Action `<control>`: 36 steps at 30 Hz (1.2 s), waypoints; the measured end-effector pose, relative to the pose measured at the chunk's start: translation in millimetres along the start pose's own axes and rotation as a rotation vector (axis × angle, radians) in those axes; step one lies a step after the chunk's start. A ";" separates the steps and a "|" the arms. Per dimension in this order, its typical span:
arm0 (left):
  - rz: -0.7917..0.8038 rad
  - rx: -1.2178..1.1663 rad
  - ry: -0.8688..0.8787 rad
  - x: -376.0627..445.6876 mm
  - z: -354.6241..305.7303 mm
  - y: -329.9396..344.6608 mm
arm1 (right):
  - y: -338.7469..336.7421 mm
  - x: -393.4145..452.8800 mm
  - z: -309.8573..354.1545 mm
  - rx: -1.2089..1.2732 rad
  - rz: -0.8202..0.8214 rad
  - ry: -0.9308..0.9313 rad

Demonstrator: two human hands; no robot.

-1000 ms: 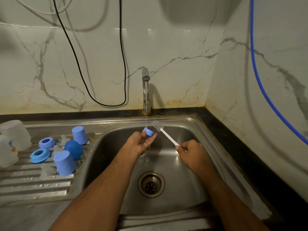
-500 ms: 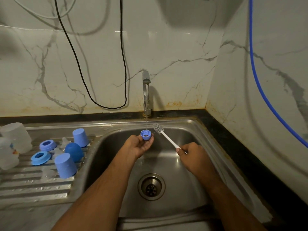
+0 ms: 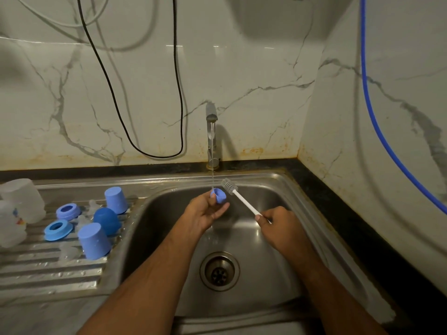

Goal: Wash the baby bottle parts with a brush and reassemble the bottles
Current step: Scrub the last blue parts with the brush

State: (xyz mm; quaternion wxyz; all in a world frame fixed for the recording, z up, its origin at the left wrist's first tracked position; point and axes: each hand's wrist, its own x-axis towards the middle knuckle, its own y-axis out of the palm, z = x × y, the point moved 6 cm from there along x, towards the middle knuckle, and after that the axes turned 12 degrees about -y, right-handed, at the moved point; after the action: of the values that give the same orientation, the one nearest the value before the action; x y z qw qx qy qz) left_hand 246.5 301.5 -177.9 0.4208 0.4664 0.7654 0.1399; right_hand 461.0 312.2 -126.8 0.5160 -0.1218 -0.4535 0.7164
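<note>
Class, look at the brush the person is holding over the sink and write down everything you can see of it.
The slim bottle brush has a straight white stick handle, plastic by the look of it, ending in a small tuft of pale grey bristles. The right hand grips its lower end with curled fingers, so the brush slants up and to the left above the steel sink basin. The bristle head sits just right of the thin water stream and beside the small blue plastic cap held in the left hand; whether they touch is unclear.
</note>
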 end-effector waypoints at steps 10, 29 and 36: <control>-0.013 0.063 -0.116 2.5 -0.7 -15.7 | 0.0 -0.3 0.3 -0.028 0.003 -0.011; -0.318 0.307 0.215 -14.4 -27.5 -24.0 | 14.2 1.6 -1.1 -0.016 0.091 -0.070; -0.519 0.638 0.426 -22.6 -42.7 -34.7 | 15.4 -2.0 6.7 -0.043 0.127 -0.082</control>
State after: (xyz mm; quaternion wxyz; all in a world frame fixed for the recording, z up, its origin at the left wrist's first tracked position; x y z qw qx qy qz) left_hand 197.5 272.1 -161.5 0.1107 0.3264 0.9310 -0.1200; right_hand 447.9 306.1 -135.6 0.4479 -0.1321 -0.4809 0.7421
